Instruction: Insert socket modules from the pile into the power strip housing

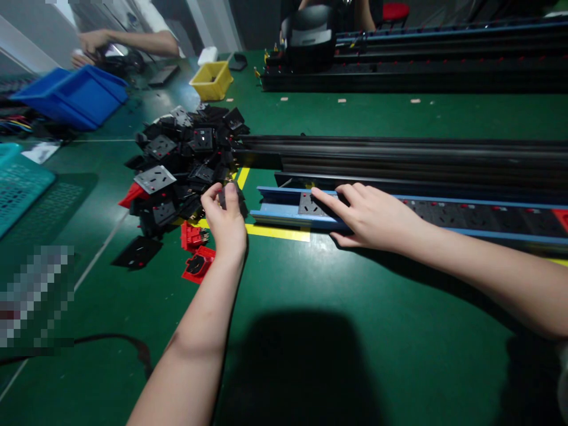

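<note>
My left hand [225,222] is closed on a black socket module [235,197], partly hidden by the fingers, beside the pile's right edge. My right hand [370,214] lies over a blue-edged channel rail [277,211], fingers spread. Its index fingertip rests at the top edge of a dark socket module [309,205] seated in the rail near its left end. Further right, several black modules [470,216] sit in a row in the same rail, with a red module [562,219] at the frame edge. Two red modules [193,236] lie close to my left wrist.
A heap of black socket modules [162,148] covers the left-centre table. Black rails [399,151] run behind the blue one, with more at the back. Blue [75,97], yellow [212,83] and teal [18,183] containers stand left. Two people are across the table.
</note>
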Motion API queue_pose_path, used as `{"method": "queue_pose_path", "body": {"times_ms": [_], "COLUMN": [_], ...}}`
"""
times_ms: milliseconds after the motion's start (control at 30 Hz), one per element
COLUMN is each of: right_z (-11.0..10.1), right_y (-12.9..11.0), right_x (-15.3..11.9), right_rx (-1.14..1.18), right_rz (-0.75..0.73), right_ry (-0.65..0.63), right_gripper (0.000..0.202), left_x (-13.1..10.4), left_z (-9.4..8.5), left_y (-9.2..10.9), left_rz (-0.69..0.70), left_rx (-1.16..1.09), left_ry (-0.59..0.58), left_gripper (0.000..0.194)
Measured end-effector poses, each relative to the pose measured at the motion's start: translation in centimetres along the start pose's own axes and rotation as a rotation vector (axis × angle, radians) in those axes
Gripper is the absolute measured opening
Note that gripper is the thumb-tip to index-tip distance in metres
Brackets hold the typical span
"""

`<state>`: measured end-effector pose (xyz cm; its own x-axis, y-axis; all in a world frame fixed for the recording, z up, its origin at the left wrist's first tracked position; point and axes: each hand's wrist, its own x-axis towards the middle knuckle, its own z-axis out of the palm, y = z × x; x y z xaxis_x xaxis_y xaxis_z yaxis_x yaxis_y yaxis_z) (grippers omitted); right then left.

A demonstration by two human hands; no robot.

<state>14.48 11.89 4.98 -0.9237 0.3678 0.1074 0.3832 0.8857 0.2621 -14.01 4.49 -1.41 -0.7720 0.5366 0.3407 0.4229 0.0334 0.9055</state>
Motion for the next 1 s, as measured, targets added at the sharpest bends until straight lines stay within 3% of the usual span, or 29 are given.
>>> {"method": "queue_pose_path", "body": {"times_ms": [100,233,1000], "right_z": [0.00,0.12,0.12], "right_y": [0.00,0.04,0.02], "right_x": [-0.02,-0.05,0.01], "right_rx": [-0.004,-0.007,-0.001], "right_rz": [0.002,0.000,0.005], "right_ry": [0.000,0.017,0.007], "right_gripper": [0.082,0.082,0.082], "left_x": [0.34,0.42,0.09], "left_z": [0.06,0.23,-0.03], "left_y": [0.20,0.52,-0.07], "left_rz": [0.016,-0.004,0.114], "left_rx": [-0.061,-0.081,-0.009], "left_ry": [0.009,-0.061,-0.168], "left_gripper": [0.042,0.033,0.038]}}
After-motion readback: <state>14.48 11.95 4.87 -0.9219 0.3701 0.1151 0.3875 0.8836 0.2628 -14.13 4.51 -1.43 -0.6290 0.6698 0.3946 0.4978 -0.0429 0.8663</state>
